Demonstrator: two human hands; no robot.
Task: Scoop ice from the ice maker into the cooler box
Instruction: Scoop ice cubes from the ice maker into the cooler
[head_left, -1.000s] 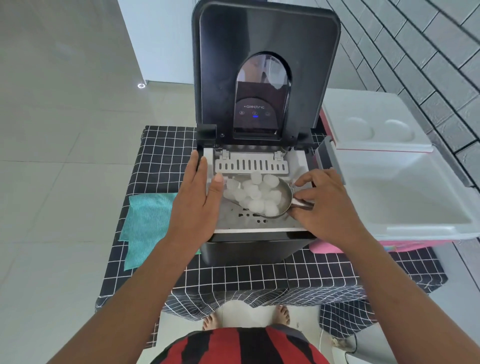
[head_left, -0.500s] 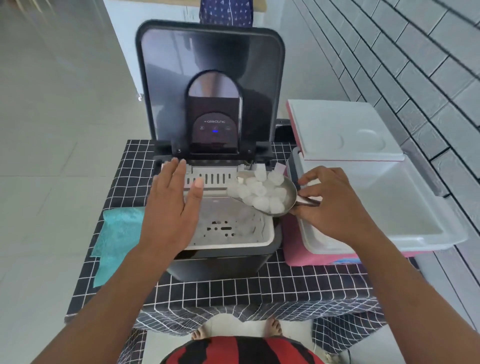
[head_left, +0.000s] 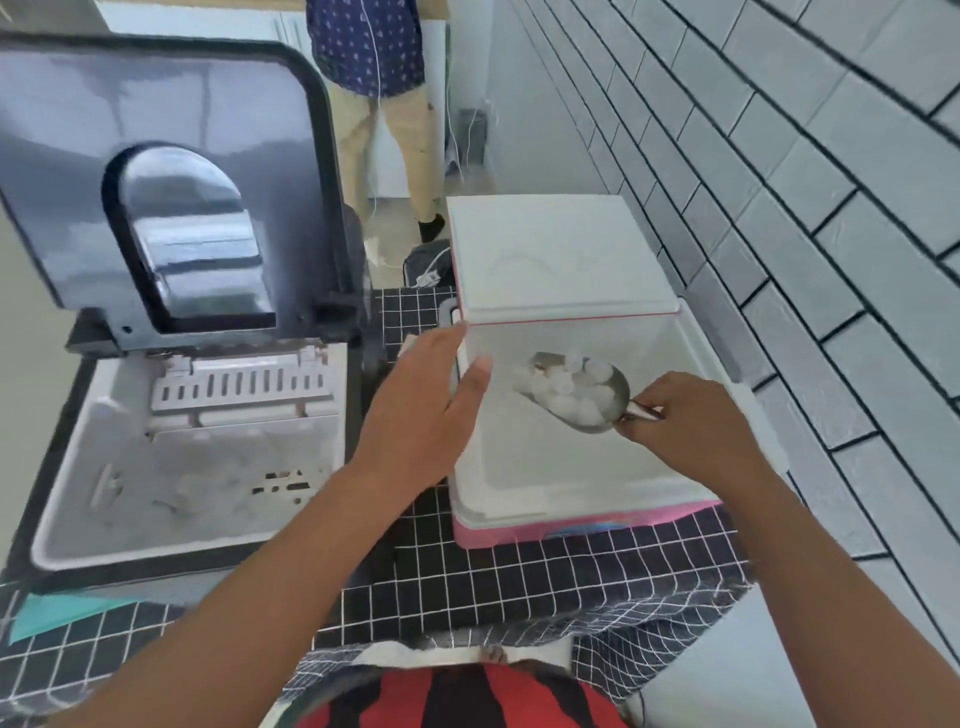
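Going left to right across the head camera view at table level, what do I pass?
Teal cloth → ice maker → left hand → ice-filled metal scoop → right hand → tiled wall.

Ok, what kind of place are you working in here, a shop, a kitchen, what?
Probably a home or a small indoor workspace, not clearly a kitchen. A countertop ice maker and a pink cooler box sit on a table with a black grid tablecloth, beside a grey tiled wall, with pale floor tiles.
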